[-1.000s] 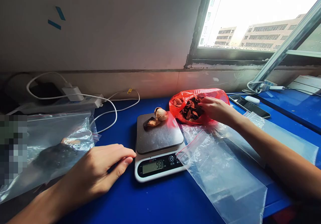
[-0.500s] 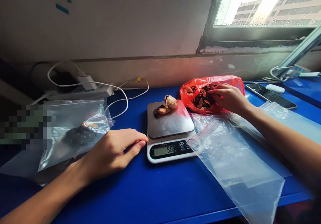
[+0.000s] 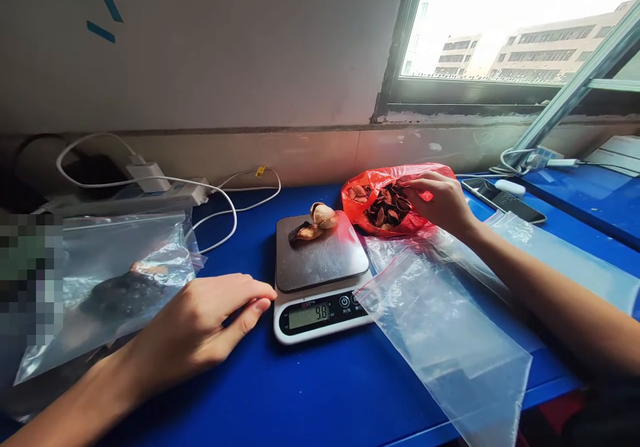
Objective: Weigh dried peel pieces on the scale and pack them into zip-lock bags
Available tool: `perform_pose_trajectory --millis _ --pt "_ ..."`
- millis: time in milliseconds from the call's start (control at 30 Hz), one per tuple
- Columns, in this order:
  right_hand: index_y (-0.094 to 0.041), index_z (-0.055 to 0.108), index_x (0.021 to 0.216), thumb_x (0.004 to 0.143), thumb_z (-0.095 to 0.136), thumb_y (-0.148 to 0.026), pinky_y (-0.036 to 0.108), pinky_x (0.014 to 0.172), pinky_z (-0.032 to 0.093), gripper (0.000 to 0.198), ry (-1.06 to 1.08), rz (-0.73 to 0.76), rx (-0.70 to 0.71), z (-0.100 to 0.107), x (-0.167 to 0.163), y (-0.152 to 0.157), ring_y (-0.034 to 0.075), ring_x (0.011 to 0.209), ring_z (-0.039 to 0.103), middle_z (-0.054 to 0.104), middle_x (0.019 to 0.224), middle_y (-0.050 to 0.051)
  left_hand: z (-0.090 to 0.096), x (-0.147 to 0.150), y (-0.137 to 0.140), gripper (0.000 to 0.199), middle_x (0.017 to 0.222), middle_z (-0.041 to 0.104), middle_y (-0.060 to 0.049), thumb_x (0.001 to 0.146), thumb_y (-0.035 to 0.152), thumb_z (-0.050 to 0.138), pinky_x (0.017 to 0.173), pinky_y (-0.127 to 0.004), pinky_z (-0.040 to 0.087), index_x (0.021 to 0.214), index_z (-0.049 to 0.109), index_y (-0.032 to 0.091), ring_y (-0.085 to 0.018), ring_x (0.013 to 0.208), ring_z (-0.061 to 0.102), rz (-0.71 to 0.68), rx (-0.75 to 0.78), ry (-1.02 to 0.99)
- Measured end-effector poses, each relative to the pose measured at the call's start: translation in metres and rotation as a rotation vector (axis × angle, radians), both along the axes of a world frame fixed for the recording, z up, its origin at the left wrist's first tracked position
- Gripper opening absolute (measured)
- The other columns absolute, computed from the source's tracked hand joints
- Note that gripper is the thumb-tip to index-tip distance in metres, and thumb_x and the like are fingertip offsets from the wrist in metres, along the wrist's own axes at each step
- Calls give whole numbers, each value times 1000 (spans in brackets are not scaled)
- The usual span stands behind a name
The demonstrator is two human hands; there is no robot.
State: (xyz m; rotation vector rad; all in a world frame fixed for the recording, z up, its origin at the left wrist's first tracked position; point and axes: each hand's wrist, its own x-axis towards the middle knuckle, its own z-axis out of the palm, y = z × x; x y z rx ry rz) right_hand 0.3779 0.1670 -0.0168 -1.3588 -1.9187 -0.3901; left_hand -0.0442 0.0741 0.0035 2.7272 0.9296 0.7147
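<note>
A kitchen scale (image 3: 320, 270) with a steel plate and a digital display stands in the middle of the blue table. On its plate lie a pale, rounded dried piece (image 3: 324, 215) and a darker brown piece (image 3: 305, 232), touching each other. My left hand (image 3: 220, 320) rests just left of the scale, thumb and forefinger drawn together, with nothing visible in them. At the mouth of a red plastic bag (image 3: 360, 213) full of dark, reddish-brown dried pieces (image 3: 385, 208), my right hand (image 3: 435, 197) has its fingers bent in. Its fingertips are partly hidden, so what they grip is unclear.
Clear zip bags (image 3: 450, 340) lie right of the scale, one overhanging the table's front edge. At left is a filled zip bag (image 3: 125, 287). Behind it are a power strip (image 3: 185, 192) and a white cable (image 3: 235, 217). A phone (image 3: 505, 200) lies at the back right.
The whole view has shifted, so things appear further left and slightly lower. My right hand stays at the red bag and my left beside the scale; the pieces on the plate look unchanged.
</note>
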Motion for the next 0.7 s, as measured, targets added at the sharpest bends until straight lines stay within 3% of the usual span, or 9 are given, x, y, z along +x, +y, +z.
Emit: perform_pose_trajectory --millis 300,500,600,700 --pt "-21 72 76 84 54 -28 36 71 53 21 -62 27 45 -1 1 -1 21 74 66 73 83 9 9 4 -3 19 83 74 2 97 15 49 69 -18 52 99 68 18 -11 72 70 -48 54 12" --pt "-23 58 78 79 59 -21 36 66 53 3 182 -45 62 15 -17 -15 18 65 63 69 74 5 6 1 0 17 87 74 4 98 16 50 72 -17 51 103 65 21 -10 76 70 -50 51 1" --pt "-23 57 92 81 61 -22 34 64 54 12 365 152 -85 23 -33 -30 17 66 65 69 78 3 5 -1 2 16 87 74 5 97 15 51 71 -16 50 102 65 21 -9 76 70 -63 58 21" --pt "-21 59 99 84 60 -19 30 66 55 16 340 417 -255 29 -53 -50 15 75 67 70 90 5 3 -1 2 17 88 74 4 98 17 50 72 -17 50 102 66 21 -9 77 70 -47 39 -1"
